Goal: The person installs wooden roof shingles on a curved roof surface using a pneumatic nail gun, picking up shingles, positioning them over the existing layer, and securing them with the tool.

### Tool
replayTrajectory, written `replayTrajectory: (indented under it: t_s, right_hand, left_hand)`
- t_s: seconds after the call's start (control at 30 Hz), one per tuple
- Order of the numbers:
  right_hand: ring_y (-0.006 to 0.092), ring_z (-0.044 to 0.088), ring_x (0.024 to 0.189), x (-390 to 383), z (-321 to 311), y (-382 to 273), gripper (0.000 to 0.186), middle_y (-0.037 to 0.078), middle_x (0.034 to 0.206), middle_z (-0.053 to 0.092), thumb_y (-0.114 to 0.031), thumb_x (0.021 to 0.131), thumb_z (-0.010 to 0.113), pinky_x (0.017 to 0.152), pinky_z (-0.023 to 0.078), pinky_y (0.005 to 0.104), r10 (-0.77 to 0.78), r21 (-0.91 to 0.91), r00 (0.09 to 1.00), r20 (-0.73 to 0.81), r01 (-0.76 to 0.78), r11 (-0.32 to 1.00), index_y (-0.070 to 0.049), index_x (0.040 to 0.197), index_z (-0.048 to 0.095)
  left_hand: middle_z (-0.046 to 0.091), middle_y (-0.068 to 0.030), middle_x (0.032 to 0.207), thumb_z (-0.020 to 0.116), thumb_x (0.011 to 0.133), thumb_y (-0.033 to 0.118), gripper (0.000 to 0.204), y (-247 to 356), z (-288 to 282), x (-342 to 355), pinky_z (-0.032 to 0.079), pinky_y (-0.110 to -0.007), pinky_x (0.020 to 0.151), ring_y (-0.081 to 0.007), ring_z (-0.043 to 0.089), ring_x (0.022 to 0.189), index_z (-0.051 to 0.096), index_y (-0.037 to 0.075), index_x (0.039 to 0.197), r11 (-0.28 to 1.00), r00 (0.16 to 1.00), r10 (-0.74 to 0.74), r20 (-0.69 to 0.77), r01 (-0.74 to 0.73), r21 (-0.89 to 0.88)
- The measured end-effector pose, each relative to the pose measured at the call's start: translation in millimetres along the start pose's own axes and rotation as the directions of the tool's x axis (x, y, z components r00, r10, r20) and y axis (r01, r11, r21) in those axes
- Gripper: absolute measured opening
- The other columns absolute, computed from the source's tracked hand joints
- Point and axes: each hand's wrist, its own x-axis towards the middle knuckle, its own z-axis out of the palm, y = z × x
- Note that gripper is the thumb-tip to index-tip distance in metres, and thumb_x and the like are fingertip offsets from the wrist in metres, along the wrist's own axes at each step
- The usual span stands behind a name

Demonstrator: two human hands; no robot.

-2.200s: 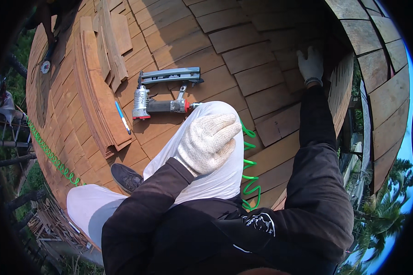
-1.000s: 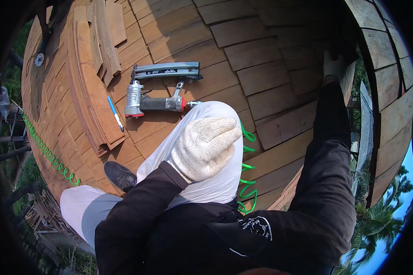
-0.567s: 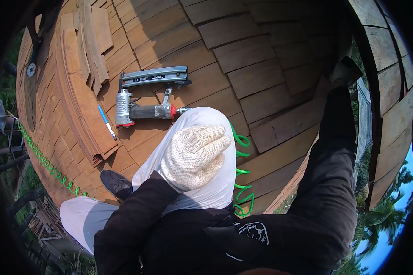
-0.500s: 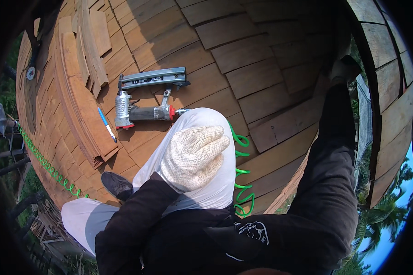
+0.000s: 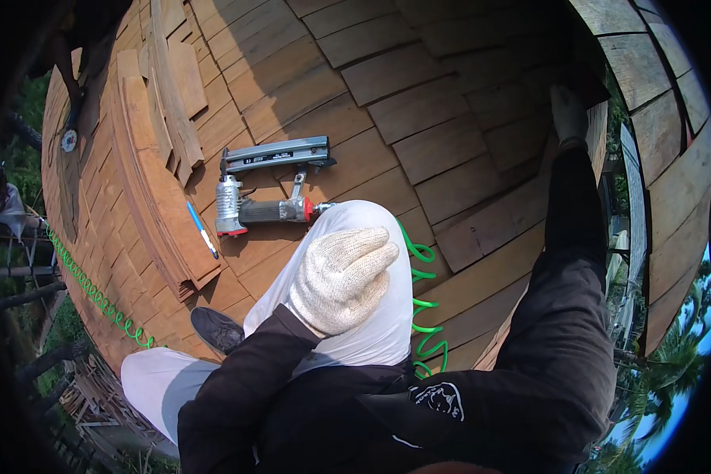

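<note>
One gloved left hand (image 5: 343, 276) lies loosely bent over the knee (image 5: 383, 320), just nearer the wearer than the nail gun (image 5: 260, 211), which rests on wooden shingles (image 5: 355, 174). The right hand (image 5: 568, 114) is well apart from it, far right of the nail gun and in shadow; whether it is clamped on anything, I cannot tell. Just left of the nail gun is a blue-and-white pen (image 5: 202, 229); farther left, a stack of thin boards (image 5: 151, 197). Green coiled hose (image 5: 426, 305) shows to its lower right.

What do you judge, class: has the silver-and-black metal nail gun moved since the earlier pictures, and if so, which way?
No: the nail gun lies in the same place on the brown wooden shingles beneath it; the whole view shifted.
</note>
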Motion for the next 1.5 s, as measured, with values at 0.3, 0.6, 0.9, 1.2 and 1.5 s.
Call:
replayTrajectory:
  t_s: [0.3,0.6,0.9,1.2,1.5]
  right_hand:
    - [0.0435,0.041,0.153,-28,-5,-43,0.115,0.031,0.164,0.041,-0.076,0.081,0.076,0.126,0.035,0.0481,-0.052,-0.145,0.998,-0.022,0.048,0.988,0.003,0.158,0.046]
    - [0.0423,0.039,0.154,-31,-3,-45,0.114,0.027,0.166,0.040,-0.075,0.082,0.075,0.126,0.035,0.0481,-0.111,-0.245,0.993,-0.029,0.101,0.964,0.004,0.158,0.045]
    - [0.0372,0.038,0.157,-29,-9,-47,0.109,0.022,0.170,0.037,-0.073,0.085,0.075,0.128,0.033,0.0456,-0.127,-0.187,0.991,-0.033,0.119,0.975,0.001,0.159,0.045]
    - [0.0353,0.042,0.155,-21,-4,-25,0.109,0.023,0.167,0.044,-0.072,0.083,0.079,0.128,0.032,0.0462,-0.145,-0.125,0.987,-0.070,0.135,0.983,-0.006,0.162,0.045]
    - [0.0416,0.061,0.137,-9,14,-5,0.093,0.028,0.144,0.064,-0.067,0.088,0.073,0.115,0.048,0.0451,-0.045,-0.061,0.956,-0.290,0.028,0.998,0.002,0.149,0.058]
  left_hand:
    - [0.072,-0.0189,0.118,0.078,0.073,-0.002,0.045,-2,5,-6,0.060,-0.049,0.089,-0.0412,0.073,0.103,0.075,0.003,0.118,1.000,1.000,0.001,-0.003,-0.001,0.016]
    - [0.072,-0.0182,0.119,0.079,0.073,-0.001,0.045,1,3,-9,0.059,-0.049,0.091,-0.0400,0.072,0.105,0.075,0.004,0.118,0.999,1.000,-0.002,0.001,0.002,0.039]
    - [0.073,-0.0178,0.121,0.078,0.075,0.000,0.043,3,5,-8,0.056,-0.048,0.095,-0.0396,0.071,0.109,0.077,0.005,0.118,0.999,1.000,-0.023,-0.009,0.023,0.046]
    - [0.073,-0.0174,0.126,0.078,0.077,0.001,0.045,4,6,-11,0.054,-0.048,0.099,-0.0385,0.069,0.114,0.077,0.007,0.121,0.994,0.999,-0.036,0.012,0.034,0.101]
    - [0.073,-0.0188,0.121,0.079,0.075,0.000,0.044,3,-1,-8,0.056,-0.048,0.097,-0.0405,0.071,0.110,0.077,0.005,0.118,0.997,0.999,-0.035,0.020,0.034,0.066]
